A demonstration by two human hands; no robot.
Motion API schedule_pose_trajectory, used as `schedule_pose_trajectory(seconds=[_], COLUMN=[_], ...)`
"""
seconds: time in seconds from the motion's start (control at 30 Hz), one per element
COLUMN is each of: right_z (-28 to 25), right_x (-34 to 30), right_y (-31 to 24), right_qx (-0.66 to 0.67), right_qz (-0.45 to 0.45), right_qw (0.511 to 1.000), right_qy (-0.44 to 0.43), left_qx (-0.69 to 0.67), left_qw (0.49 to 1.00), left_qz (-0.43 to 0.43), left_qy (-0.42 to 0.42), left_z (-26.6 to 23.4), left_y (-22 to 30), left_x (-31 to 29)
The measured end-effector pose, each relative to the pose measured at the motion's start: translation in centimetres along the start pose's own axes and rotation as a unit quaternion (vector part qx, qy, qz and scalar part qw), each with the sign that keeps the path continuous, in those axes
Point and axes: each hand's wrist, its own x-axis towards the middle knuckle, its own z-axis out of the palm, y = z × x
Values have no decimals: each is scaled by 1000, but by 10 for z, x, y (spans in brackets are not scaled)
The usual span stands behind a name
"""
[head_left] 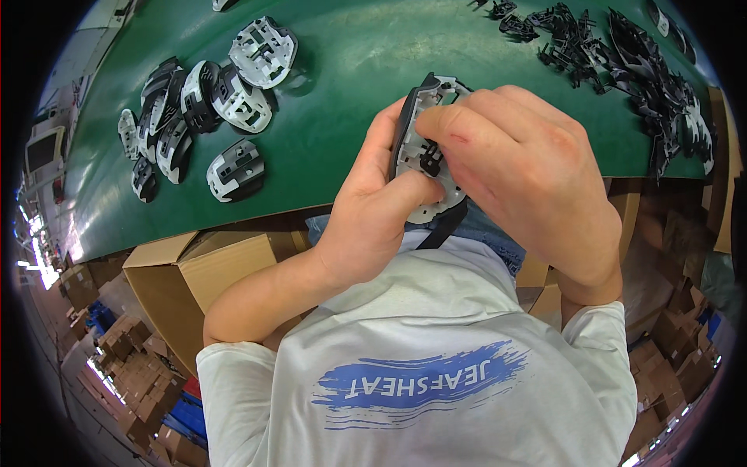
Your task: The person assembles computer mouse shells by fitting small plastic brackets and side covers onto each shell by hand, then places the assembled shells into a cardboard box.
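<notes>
My left hand [362, 210] grips a computer mouse shell [419, 117], tilted up with its pale inner side facing me and its dark outer edge on the left. Its thumb presses on the shell's near part. Inside the shell sits a small black plastic piece [430, 158]. My right hand [529, 156] is closed over the shell's right side, the thumb and bent fingers reaching into its far half. Whatever those fingertips pinch is hidden beneath them. The shell is held over the near edge of the green table [342, 101].
Several black, grey and white mouse shells [198, 97] lie at the table's left, one shell [236, 170] apart from the rest. Piled black plastic parts [646, 86] cover the right end. An open cardboard box [202, 268] stands below the front edge.
</notes>
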Motion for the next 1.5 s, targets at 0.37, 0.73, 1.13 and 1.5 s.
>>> schedule_pose_trajectory(seconds=[0.37, 0.73, 1.13, 1.5], right_z=[-1, 8, 1, 2], right_x=[0, -11, -26, -39], right_y=[10, 15, 19, 9], right_qx=[9, 27, 29, -10], right_qz=[-13, -3, -1, 78], right_qw=[1000, 999, 998, 995], right_qy=[-9, 34, 54, 61], left_qx=[-3, 22, 1, 69], left_qw=[1000, 1000, 999, 994], left_qz=[-15, 21, 7, 76], left_qy=[5, -2, 32, 44], left_z=[-2, 2, 5, 14], left_y=[-4, -6, -5, -18], left_x=[3, 4, -1, 3])
